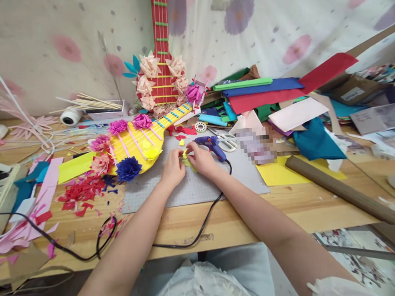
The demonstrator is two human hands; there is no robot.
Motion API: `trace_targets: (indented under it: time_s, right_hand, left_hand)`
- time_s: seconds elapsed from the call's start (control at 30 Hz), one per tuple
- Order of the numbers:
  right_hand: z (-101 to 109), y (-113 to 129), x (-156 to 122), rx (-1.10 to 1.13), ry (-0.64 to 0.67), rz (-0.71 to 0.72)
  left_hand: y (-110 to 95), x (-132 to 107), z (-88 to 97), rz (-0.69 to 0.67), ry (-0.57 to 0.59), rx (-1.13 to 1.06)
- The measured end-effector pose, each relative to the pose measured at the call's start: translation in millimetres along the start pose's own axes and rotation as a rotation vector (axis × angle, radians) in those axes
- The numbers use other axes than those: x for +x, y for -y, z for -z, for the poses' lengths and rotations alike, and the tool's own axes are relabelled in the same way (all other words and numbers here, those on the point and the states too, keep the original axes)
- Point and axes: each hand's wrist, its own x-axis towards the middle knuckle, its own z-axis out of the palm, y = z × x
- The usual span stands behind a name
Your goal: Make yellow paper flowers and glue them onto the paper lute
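Note:
My left hand (173, 169) and my right hand (201, 159) meet over the grey cutting mat (153, 190), fingertips closed on a small piece of yellow paper (185, 157). Its exact shape is mostly hidden by my fingers. Just beyond them lies another yellow scrap (181, 142). A blue-purple glue gun (214, 145) rests beside my right hand, its black cord running toward the table's front. To the left of my hands is a yellow paper-covered lute-shaped instrument (132, 148) with pink strips and paper flowers, among them a dark blue flower (128, 169) and a yellow flower (152, 150).
A red instrument (164, 84) with pale flowers leans at the back. Scissors (227, 142) lie right of the glue gun. Coloured paper rolls (264, 88) and a brown rod (340, 189) occupy the right side. Red scraps (83, 191) and a black cord (69, 255) are at left.

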Motion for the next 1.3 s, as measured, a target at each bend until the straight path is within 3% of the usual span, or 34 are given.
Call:
trace_targets:
  time_s: [0.27,0.73,1.07,1.3]
  right_hand:
    - [-7.7,-0.3,10.8,-0.262,0.050,0.047]
    - [1.2,5.7,3.8,-0.140,0.017,-0.014]
    - [8.4,6.0,-0.3,0.105,-0.018,-0.100]
    - [10.9,-7.0,-7.4,0.272,-0.076,-0.049]
  left_hand:
    - [11.3,-4.9,-2.0,0.051,-0.111,-0.147]
    - [15.2,-4.1,-8.7,0.046,-0.239,-0.263]
    - [11.0,-6.3,-7.8,0.024,-0.060,-0.071]
    - [11.2,-6.0,-8.9,0.016,-0.082,-0.046]
